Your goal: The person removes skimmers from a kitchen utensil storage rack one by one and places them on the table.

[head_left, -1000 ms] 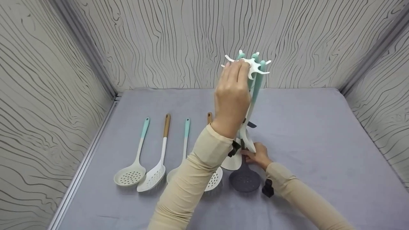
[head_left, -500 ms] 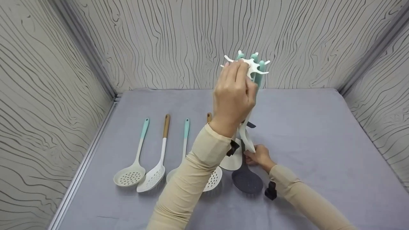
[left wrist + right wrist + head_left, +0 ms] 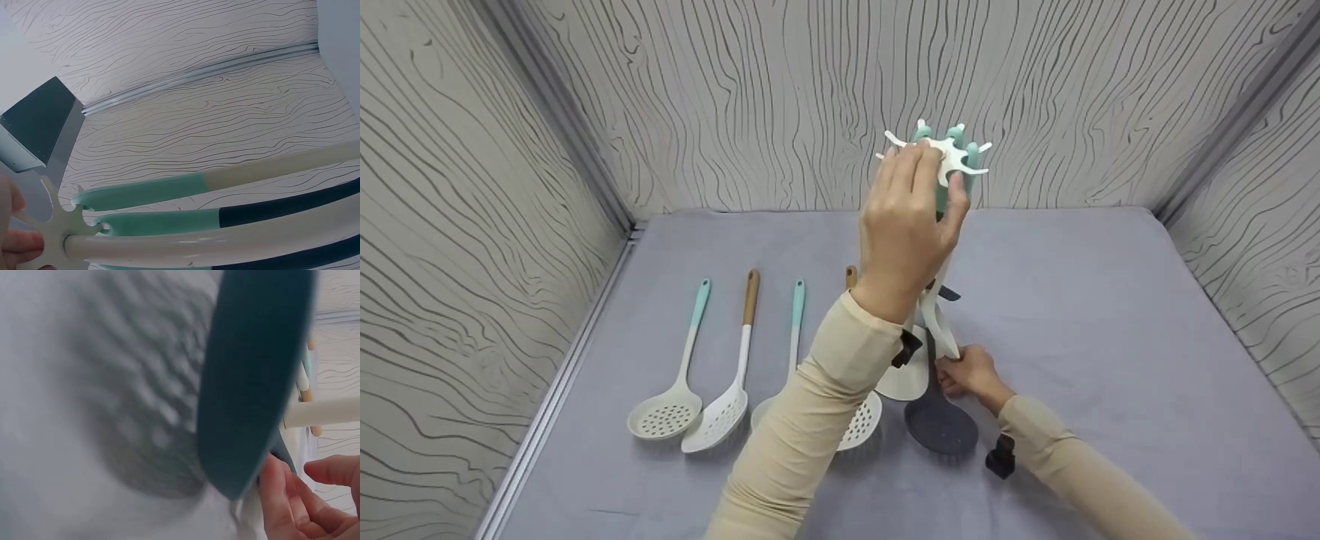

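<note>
My left hand (image 3: 907, 217) grips the star-shaped hub of a white hanging utensil rack (image 3: 956, 159), its thumb raised beside the hub. In the left wrist view, mint handles (image 3: 157, 224) hang from the hooks beside the white pole (image 3: 169, 250). Low on the right, my right hand (image 3: 969, 371) is at the narrow handle of a dark skimmer (image 3: 941, 427). The right wrist view puts its fingers (image 3: 275, 495) against the handle, with the thumb standing off. Below the left hand, a pale curved utensil (image 3: 939, 326) hangs in front of the dark handle.
To the left lie a mint-handled skimmer (image 3: 666, 412), a brown-handled slotted turner (image 3: 718, 420) and another mint-handled utensil (image 3: 795, 330). A white slotted head (image 3: 864, 424) and a pale solid head (image 3: 904, 379) show partly beyond the left arm. Grey cloth (image 3: 1110, 337) covers the table; patterned panels surround it.
The dark skimmer's head has swung slightly right. My right hand has drawn a little down and right, lately without the skimmer moving. My left thumb has come into view beside the hub.
</note>
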Motion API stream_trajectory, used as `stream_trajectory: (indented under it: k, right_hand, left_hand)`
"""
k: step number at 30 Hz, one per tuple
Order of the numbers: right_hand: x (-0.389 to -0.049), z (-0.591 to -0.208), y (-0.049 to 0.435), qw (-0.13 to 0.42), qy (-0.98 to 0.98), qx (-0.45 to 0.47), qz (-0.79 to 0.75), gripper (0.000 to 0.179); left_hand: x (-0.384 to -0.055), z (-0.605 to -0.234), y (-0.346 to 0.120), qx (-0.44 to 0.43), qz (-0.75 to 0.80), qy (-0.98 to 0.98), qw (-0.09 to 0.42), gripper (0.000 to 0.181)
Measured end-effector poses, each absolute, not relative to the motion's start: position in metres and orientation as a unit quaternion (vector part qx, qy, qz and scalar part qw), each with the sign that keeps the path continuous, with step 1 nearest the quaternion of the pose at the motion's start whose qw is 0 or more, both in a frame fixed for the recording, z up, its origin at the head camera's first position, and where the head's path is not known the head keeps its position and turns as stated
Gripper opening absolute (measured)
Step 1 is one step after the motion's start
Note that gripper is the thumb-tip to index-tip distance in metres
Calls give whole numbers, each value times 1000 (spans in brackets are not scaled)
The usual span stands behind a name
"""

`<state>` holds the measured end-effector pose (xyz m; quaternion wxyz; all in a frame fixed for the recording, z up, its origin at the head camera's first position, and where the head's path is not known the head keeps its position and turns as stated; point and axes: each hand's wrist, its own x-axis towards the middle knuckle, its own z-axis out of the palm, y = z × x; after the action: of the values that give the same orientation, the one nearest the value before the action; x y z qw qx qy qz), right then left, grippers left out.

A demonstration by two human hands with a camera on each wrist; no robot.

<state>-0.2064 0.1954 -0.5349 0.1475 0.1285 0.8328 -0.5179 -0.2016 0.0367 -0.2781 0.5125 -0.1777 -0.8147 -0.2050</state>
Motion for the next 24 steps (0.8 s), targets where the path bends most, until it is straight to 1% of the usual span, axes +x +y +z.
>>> stream_trajectory:
  k: [9, 18, 24]
  right_hand:
    - [-202, -526, 198, 143, 838, 107, -516, 29]
    - [-192, -520, 208, 121, 839, 89, -524, 25]
    - [-184, -515, 211, 111, 836, 81, -531, 27]
  left_hand:
    - [-201, -277, 39, -173, -199, -819, 511, 23]
    - [-197, -275, 39, -171, -211, -832, 484, 25]
    - [-196, -274, 37, -168, -222, -836, 473, 25]
